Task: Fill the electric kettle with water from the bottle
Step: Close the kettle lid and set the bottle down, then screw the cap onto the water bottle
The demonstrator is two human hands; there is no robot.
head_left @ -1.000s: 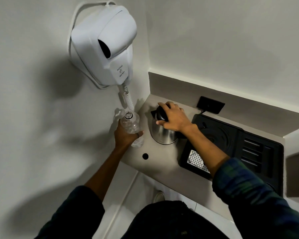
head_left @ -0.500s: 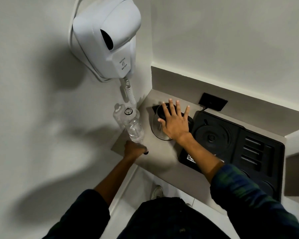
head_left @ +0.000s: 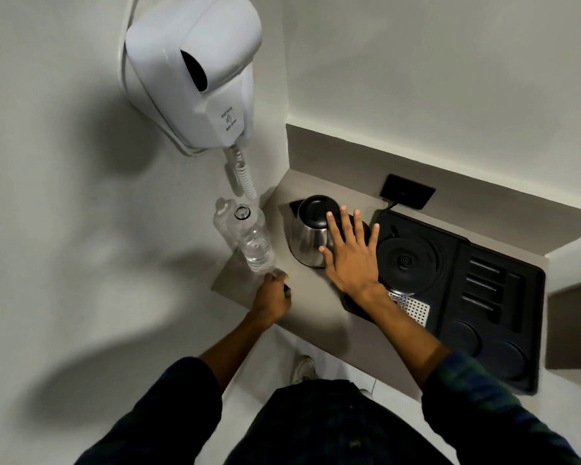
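Observation:
A steel electric kettle (head_left: 307, 236) with a black lid, shut, stands on the grey counter (head_left: 316, 317). My right hand (head_left: 349, 260) hovers flat over its right side and handle, fingers spread, gripping nothing. To the left, by the wall, a clear plastic bottle (head_left: 254, 243) stands upright with no cap and is partly full of water. My left hand (head_left: 271, 297) is curled at the counter's front edge, fingertips closed on the bottle's base.
A black tray (head_left: 503, 297) on the right carries the round kettle base (head_left: 406, 263) and a perforated metal plate (head_left: 411, 308). A wall socket (head_left: 406, 191) sits behind it. A white hair dryer (head_left: 195, 72) with a coiled cord hangs on the wall above the bottle.
My right hand let go of the kettle lid and opened flat. My left hand slid from the bottle's middle down to its base.

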